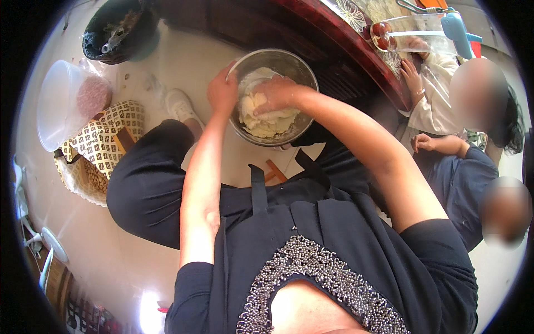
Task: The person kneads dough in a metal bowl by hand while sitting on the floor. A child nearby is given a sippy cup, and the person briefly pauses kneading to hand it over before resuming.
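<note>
A stainless steel bowl (pixel 288 61) is in front of me between my knees, with pale yellow dough (pixel 269 125) and some loose white flour (pixel 260 76) inside. My left hand (pixel 223 92) grips the bowl's rim on its left side. Inside the bowl, my right hand (pixel 278 95) is pressed into the dough, thumb towards the left. Its fingertips are partly sunk in the dough and hidden.
On the left are a lined trash bin (pixel 121 37), a clear plastic tub (pixel 58 104) and a patterned bag (pixel 112 137) above a basket of peanuts (pixel 95 177). A dark red wooden table (pixel 350 41) edges the upper right. Two people (pixel 434 96) are at my right.
</note>
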Action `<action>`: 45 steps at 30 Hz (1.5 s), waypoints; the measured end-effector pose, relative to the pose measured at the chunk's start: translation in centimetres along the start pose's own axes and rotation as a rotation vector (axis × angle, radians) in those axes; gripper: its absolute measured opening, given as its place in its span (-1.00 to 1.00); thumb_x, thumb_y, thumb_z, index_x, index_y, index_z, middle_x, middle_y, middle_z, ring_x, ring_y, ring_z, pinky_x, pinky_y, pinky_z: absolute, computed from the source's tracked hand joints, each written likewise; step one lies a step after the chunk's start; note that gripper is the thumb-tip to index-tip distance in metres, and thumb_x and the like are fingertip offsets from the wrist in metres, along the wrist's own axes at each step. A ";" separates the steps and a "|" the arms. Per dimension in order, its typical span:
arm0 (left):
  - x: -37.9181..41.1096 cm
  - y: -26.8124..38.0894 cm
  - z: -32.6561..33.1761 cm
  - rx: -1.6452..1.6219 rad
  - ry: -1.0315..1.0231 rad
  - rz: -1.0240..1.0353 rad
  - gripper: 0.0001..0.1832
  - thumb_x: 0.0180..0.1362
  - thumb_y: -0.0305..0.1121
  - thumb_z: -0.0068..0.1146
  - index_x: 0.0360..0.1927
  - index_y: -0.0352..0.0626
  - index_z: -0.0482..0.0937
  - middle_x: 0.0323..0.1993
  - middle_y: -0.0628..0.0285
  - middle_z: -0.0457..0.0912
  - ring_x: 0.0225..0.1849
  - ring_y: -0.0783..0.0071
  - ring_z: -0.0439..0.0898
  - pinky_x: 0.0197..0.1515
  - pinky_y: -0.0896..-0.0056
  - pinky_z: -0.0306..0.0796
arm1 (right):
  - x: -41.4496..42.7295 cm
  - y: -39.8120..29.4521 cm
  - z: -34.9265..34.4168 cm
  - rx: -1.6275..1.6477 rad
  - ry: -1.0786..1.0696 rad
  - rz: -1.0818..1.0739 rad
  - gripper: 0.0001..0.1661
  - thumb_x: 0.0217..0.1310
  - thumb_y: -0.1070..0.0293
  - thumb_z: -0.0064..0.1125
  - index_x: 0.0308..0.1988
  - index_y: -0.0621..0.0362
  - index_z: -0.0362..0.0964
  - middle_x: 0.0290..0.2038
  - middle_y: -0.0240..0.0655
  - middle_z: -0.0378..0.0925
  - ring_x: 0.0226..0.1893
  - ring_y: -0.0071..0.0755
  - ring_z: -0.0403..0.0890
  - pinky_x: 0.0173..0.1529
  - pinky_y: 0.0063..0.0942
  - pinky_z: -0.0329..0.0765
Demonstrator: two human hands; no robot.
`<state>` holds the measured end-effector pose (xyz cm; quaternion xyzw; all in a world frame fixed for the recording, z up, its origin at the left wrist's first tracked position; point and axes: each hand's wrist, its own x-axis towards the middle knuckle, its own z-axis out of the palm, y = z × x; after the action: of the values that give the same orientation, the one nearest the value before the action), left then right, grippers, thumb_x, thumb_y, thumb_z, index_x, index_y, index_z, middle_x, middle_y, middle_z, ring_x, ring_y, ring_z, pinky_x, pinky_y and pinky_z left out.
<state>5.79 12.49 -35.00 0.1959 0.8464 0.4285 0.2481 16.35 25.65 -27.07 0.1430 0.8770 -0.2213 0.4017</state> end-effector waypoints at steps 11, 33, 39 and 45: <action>-0.3 0.7 -0.3 -0.045 -0.020 -0.023 -0.67 0.33 -0.17 0.10 0.04 -0.08 0.67 -0.40 0.07 0.69 -0.36 0.28 0.64 -0.17 0.30 0.49 | -0.5 0.6 7.7 -0.261 0.594 -0.156 -0.29 -0.13 0.11 0.40 0.11 -0.09 0.46 0.13 -0.12 0.41 0.16 0.04 0.38 0.21 0.08 0.29; -0.4 0.7 -0.3 -0.059 0.029 0.013 -0.62 0.24 -0.18 0.06 0.12 0.14 0.66 -0.18 -0.08 0.70 -0.11 -0.07 0.67 -0.03 0.08 0.50 | 3.9 3.9 0.6 0.381 0.186 -0.097 0.02 0.10 -0.19 0.11 0.42 0.13 0.12 0.26 0.05 0.41 0.25 0.06 0.45 0.28 -0.09 0.36; -0.7 -0.2 -0.4 0.023 0.002 -0.001 -0.61 0.23 -0.11 0.08 0.11 0.15 0.67 -0.17 -0.08 0.70 -0.07 -0.10 0.65 0.03 0.05 0.48 | 5.7 -2.6 1.8 -0.065 0.054 0.086 -0.29 0.05 -0.31 0.13 -0.10 0.07 0.69 -0.08 -0.10 0.68 0.00 0.03 0.65 0.10 -0.13 0.54; 0.1 -0.7 0.0 -0.071 -0.020 0.072 -0.61 0.26 -0.18 0.05 0.13 0.08 0.65 -0.05 0.03 0.71 0.00 -0.03 0.66 0.06 0.10 0.49 | 2.3 -5.1 2.6 -0.411 -0.024 0.082 -0.28 -0.15 -0.15 0.42 -0.02 0.06 0.65 0.00 -0.16 0.64 0.08 -0.07 0.58 0.15 -0.10 0.46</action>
<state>5.61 12.18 -35.61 0.2214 0.8207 0.4648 0.2478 14.33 20.12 -28.97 0.0910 0.8923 -0.0229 0.4415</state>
